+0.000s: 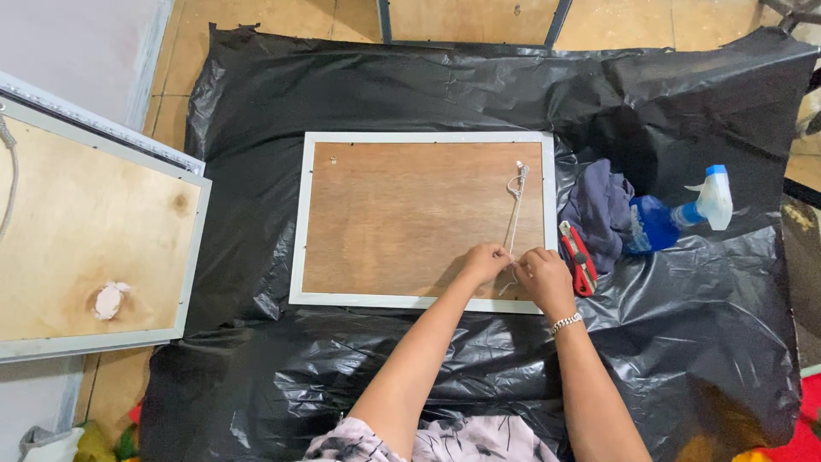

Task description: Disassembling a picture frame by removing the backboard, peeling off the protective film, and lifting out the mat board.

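Nearest, at six o'clock: patterned sleeves and two bare forearms reaching up over crinkled black plastic sheeting (684,342), likely spread to shield the tiled floor. A beaded bracelet (565,322) on the right wrist.

Just beyond, both hands meeting at the lower right corner of a white-framed picture frame (422,221) lying face down, plywood back up, so that the hanging hardware can be reached. Left hand (486,261) pinched on the white hanging cord (513,224); right hand (542,275) closed on the same cord from three o'clock, fingertips nearly touching, apparently to work its loose lower end. Cord running up toward twelve o'clock to a small metal screw eye (521,168) near the frame's right edge; a matching fitting at the upper left, bare.

At three o'clock of the hands, just beside: a red utility knife (580,257), within easy reach. Farther right, a crumpled purple-grey cloth (599,210) and a blue spray bottle (676,216) lying on its side.

Well off at nine o'clock, a second frame (85,248), also back up, with a white wad on it.
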